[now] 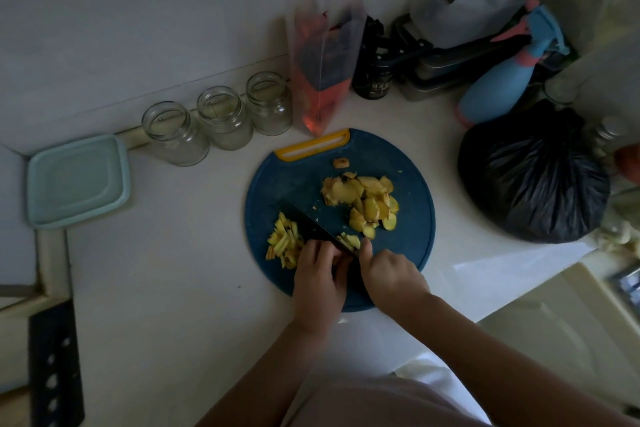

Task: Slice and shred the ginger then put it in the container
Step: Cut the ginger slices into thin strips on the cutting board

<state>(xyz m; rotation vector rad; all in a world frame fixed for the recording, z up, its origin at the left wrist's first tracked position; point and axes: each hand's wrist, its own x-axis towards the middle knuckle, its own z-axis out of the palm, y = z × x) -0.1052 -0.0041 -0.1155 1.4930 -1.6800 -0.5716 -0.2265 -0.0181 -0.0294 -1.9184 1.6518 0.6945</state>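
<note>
Right grip [391,274] on knife [311,229], yellow ginger shreds [284,243]

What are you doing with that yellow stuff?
Someone is chopping on the blue cutting board. The right hand holds the knife, and the left hand is curled beside it. Thin ginger shreds lie on the left; a pile of slices waits farther back. The green container sits off to the side.
</note>
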